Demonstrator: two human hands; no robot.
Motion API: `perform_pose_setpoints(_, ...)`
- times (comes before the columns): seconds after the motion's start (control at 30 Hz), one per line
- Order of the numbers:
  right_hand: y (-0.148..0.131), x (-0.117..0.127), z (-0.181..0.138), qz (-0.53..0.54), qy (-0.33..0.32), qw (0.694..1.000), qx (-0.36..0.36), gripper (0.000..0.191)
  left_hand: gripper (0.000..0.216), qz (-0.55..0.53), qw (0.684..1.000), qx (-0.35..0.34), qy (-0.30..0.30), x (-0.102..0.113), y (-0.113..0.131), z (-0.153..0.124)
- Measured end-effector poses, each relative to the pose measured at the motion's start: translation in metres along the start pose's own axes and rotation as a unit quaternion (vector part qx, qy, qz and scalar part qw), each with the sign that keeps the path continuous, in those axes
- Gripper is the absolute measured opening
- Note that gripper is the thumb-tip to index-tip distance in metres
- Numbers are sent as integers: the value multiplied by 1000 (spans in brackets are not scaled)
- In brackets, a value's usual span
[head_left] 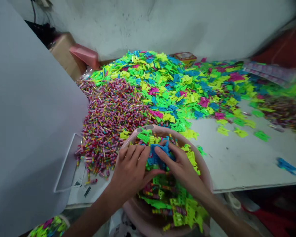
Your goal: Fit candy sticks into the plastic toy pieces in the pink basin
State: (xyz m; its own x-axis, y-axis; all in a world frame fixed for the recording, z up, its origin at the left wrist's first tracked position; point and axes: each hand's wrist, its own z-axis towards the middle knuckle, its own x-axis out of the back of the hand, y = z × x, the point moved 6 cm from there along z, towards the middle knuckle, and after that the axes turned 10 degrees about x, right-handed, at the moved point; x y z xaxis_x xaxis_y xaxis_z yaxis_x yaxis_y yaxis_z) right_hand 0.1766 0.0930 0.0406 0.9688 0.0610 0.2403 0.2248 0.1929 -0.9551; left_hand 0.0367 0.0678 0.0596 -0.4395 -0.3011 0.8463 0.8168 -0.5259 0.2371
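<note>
My left hand (pixel 135 164) and my right hand (pixel 179 161) meet over a pink basin (pixel 207 168). Both are closed around a blue plastic piece (pixel 158 154) with a cut-out shape; its exact kind is partly hidden by the fingers. Beneath them the basin holds yellow and green plastic pieces (pixel 191 210) mixed with small striped, crayon-like sticks (pixel 162 212). Some pieces in the basin have such sticks lying against or in them.
Behind the basin rises a large heap of bright plastic pieces (pixel 160 72). Left of it lies a pile of crayon-like sticks (pixel 113 112). A pale panel (pixel 34 108) stands at left. Loose pieces, including a blue one (pixel 286 165), lie on the white table (pixel 236 161).
</note>
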Motion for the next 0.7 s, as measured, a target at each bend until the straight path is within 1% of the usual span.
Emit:
perform_pose_setpoints(0.07,-3,20,8,-53,3,998,43,25,60,-44,999,-8,-29,2,-6,-1)
perform_pose_setpoints(0.1,-1,36,13,-86,22,994,62,27,54,-62,998,-7,-22,5,-15,-3)
perform_pose_setpoints(0.13,5,55,18,-121,51,989,70,30,44,-72,997,5,-4,7,-30,-7)
perform_pose_setpoints(0.17,15,78,23,-161,91,980,70,34,30,-75,996,32,42,12,-51,-12)
perform_pose_setpoints(0.2,29,100,27,-200,126,970,64,38,19,-51,993,69,79,12,-75,-18)
perform_pose_setpoints(0.23,46,122,30,-241,156,957,43,41,18,-15,987,134,84,7,-104,-26)
perform_pose_setpoints(0.27,66,140,34,-262,170,950,22,41,20,25,979,200,43,-5,-133,-34)
perform_pose_setpoints(0.3,87,156,36,-278,179,944,2,41,22,58,968,244,3,-19,-158,-44)
perform_pose_setpoints(0.33,109,168,39,-295,179,938,-20,38,24,62,966,252,-18,-31,-175,-52)
perform_pose_setpoints(0.37,130,177,41,-310,176,933,-43,34,27,62,965,250,-38,-44,-188,-59)
perform_pose_setpoints(0.4,150,182,42,-321,172,929,-67,30,30,63,965,242,-74,-58,-195,-65)
perform_pose_setpoints(0.43,168,185,43,-329,169,925,-91,28,31,64,965,237,-93,-69,-198,-71)
perform_pose_setpoints(0.5,196,184,45,-332,162,920,-132,30,29,67,963,230,-122,-85,-197,-79)
perform_pose_setpoints(0.53,207,183,47,-327,157,920,-147,32,28,66,962,231,-128,-89,-194,-81)
perform_pose_setpoints(0.6,220,180,53,-306,143,927,-166,32,29,57,961,233,-136,-94,-188,-81)
perform_pose_setpoints(0.7,224,181,60,-261,132,941,-172,32,25,25,961,243,-132,-96,-186,-75)
